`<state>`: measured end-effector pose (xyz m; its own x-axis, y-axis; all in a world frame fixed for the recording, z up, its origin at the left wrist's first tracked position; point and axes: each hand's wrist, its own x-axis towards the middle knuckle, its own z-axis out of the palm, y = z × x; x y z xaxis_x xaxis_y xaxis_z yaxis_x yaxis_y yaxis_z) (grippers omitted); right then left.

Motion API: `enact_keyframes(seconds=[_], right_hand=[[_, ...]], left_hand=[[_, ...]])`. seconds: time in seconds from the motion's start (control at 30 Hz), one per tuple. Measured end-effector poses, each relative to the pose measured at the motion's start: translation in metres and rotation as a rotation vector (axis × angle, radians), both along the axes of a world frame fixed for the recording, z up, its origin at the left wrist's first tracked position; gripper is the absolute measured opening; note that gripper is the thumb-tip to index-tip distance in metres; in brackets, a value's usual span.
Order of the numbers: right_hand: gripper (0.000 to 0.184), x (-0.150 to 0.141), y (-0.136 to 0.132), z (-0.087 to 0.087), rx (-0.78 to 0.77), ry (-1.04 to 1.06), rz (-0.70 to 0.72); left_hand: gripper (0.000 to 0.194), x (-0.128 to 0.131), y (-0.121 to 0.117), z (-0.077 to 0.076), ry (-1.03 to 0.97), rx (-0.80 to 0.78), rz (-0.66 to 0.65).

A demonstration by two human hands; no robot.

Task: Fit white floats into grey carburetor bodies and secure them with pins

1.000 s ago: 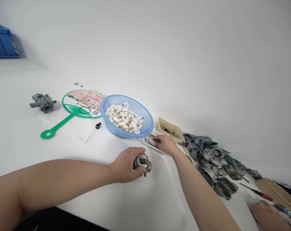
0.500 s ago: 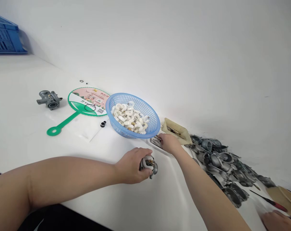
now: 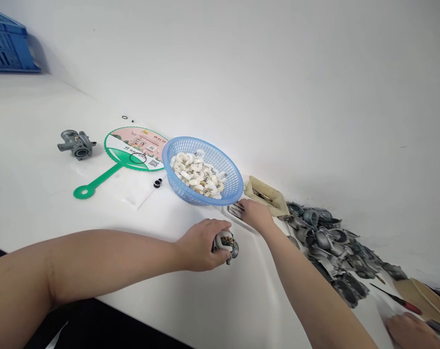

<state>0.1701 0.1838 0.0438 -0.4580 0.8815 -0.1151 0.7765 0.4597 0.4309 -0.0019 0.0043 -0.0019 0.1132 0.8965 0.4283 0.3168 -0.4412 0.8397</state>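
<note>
My left hand [image 3: 204, 246] is wrapped round a grey metal carburetor [image 3: 235, 249], holding it over the table. A white float [image 3: 225, 241] and brass parts show on its upward-facing side. My right hand [image 3: 254, 213] reaches into a shallow white tray [image 3: 249, 229] of thin metal pins [image 3: 236, 209]. Its fingers are bent together; their tips and whatever they pinch are hidden. Just behind both hands stands a blue plastic basket [image 3: 176, 188] of white floats [image 3: 196, 173].
A cream bin [image 3: 274, 206] adjoins the tray, and a heap of grey carburetor bodies [image 3: 325, 237] lies to the right. Another person's hand [image 3: 412, 329] is near a screwdriver [image 3: 401, 302]. At left are another carburetor [image 3: 77, 144], a green fan [image 3: 113, 169] and a blue crate [image 3: 12, 46].
The view has tilted slightly, shifting everything a little upward. My right hand stays in the tray, and my left still holds the carburetor. The other person's hand has moved slightly left.
</note>
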Motion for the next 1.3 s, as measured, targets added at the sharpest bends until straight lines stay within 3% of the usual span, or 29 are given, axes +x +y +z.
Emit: enact_keyframes(seconds=[0.63, 0.83, 0.93, 1.1, 1.2, 1.3], right_hand=[[0.021, 0.0, -0.007, 0.003, 0.063, 0.126, -0.096], [0.02, -0.001, -0.017, 0.018, 0.177, 0.224, -0.186], [0.019, 0.005, -0.039, 0.026, 0.282, 0.369, -0.243], [0.015, 0.017, -0.118, 0.014, 0.361, 0.97, -0.237], [0.013, 0.014, -0.168, -0.002, 0.285, 1.29, -0.352], [0.015, 0.004, -0.198, -0.015, 0.191, 1.583, -0.48]], left_hand=[[0.052, 0.0, 0.0, -0.002, 0.008, -0.009, -0.003], [0.052, 0.0, -0.001, -0.001, 0.008, -0.02, -0.002], [0.053, -0.001, -0.001, -0.001, 0.006, -0.028, -0.007], [0.053, 0.0, -0.001, 0.0, -0.018, -0.028, 0.001], [0.05, 0.001, -0.001, 0.0, -0.012, -0.023, 0.013], [0.05, 0.002, -0.002, 0.0, -0.006, -0.031, 0.028]])
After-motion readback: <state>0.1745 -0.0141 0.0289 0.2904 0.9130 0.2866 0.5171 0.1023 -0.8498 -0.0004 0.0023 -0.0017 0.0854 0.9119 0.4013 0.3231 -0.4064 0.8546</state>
